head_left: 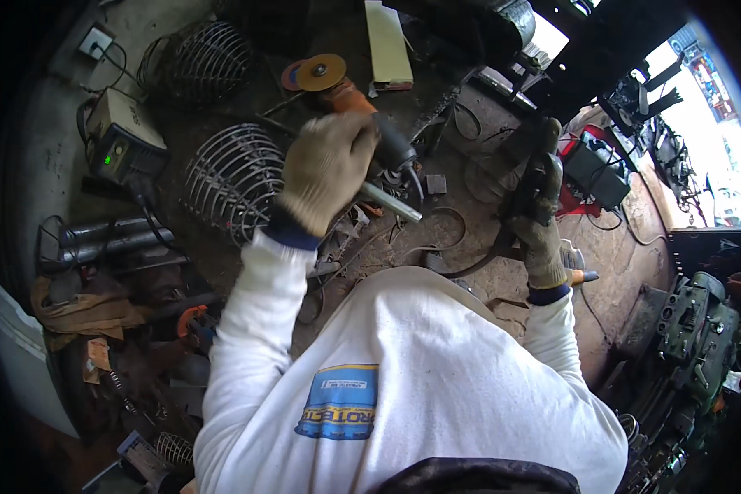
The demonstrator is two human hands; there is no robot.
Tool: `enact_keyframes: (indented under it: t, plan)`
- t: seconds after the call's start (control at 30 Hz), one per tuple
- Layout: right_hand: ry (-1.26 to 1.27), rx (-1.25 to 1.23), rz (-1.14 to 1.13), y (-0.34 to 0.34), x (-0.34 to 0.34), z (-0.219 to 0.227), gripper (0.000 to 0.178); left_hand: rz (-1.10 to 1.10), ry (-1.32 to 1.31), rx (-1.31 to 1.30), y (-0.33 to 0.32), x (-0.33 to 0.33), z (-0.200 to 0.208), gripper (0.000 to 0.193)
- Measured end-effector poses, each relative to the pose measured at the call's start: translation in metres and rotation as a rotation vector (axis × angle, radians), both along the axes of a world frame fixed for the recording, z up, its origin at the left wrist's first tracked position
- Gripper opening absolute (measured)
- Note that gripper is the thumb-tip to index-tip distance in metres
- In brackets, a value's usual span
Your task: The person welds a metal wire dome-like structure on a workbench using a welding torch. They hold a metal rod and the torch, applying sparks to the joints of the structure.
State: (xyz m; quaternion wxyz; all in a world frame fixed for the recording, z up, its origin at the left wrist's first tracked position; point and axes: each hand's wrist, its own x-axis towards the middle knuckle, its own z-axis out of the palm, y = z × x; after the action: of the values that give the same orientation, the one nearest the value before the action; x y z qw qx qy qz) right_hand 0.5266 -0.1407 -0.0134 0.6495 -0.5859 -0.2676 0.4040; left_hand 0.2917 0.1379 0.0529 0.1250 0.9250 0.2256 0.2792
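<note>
One grey metal bar (393, 202), centre of the frame, slanting down to the right. The left hand (328, 169) is curled into a fist, apparently around it; its free end shows at the lower right of the glove. Handling (judged): stiff, dense, fairly heavy for its thickness, not fragile; smooth metal could slide in a loose grip. Best hold: a full wrap near mid-length, as the fist seems to have it, free end left exposed.

Just above and right of the fist: orange-and-grey angle grinder (350, 100), its tan disc (321, 72) at upper centre. Disc edge looks abrasive; take the tool by its body.

Right of centre: the right hand (540, 235), gloved, dark toward the fingers, fingers pointing upward. Cannot tell how far it is open or whether it grasps anything.

Farther out: wire cage (235, 177) left of the fist; boxy power unit (128, 136), upper left.
</note>
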Motion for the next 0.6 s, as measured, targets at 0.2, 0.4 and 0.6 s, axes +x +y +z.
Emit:
enact_keyframes:
  t: [0.2, 0.4, 0.6]
  plan:
    - [0.083, -0.111, -0.068, -0.024, 0.050, -0.048, 0.055, 0.348, 0.730, 0.283, 0.077, 0.137, -0.054, 0.019]
    - [0.118, -0.033, -0.053, -0.015, 0.075, -0.037, 0.059, 0.414, 0.857, 0.149, 0.098, 0.172, -0.078, 0.024]
    - [0.266, -0.051, -0.052, -0.013, 0.101, -0.045, 0.064, 0.764, 0.740, -0.218, 0.096, 0.195, -0.074, 0.032]
